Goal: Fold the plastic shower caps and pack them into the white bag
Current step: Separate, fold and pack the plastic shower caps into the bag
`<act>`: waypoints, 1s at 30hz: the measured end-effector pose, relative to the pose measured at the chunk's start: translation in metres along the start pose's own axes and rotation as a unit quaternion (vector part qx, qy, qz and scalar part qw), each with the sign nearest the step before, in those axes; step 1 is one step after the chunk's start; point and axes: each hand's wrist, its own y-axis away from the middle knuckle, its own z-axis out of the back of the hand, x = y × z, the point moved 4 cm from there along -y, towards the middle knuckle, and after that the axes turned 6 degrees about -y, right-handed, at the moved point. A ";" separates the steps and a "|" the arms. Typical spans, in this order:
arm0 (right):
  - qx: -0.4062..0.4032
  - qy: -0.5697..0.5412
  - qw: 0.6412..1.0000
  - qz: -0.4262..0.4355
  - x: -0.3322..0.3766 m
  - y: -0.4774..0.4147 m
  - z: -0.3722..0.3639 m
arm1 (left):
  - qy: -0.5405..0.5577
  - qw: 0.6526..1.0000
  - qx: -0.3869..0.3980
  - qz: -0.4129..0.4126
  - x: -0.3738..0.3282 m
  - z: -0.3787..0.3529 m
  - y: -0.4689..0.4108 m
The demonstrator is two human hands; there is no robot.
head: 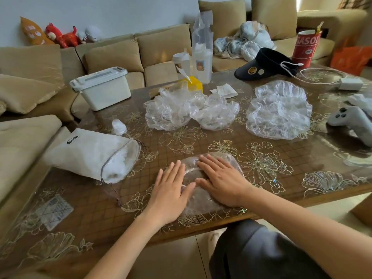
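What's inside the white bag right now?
The white bag lies on its side with its mouth open. Crumpled whitish plastic shows just inside the mouth. The opaque fabric hides everything deeper, so how much is packed cannot be told.

- Head camera, wide-angle, looks forward and down over the table's (201,139) near edge.
- Close at 6 o'clock: left hand (169,198), right hand (223,182); far at 12 o'clock: sofa (112,55).

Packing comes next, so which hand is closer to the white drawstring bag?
Left. The left hand presses the shower cap beside the white drawstring bag; the right hand presses the cap's other side, farther away.
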 end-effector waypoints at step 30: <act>-0.095 -0.260 0.956 -0.101 -0.023 0.029 0.042 | 0.293 0.930 -0.221 -0.009 0.029 0.035 0.024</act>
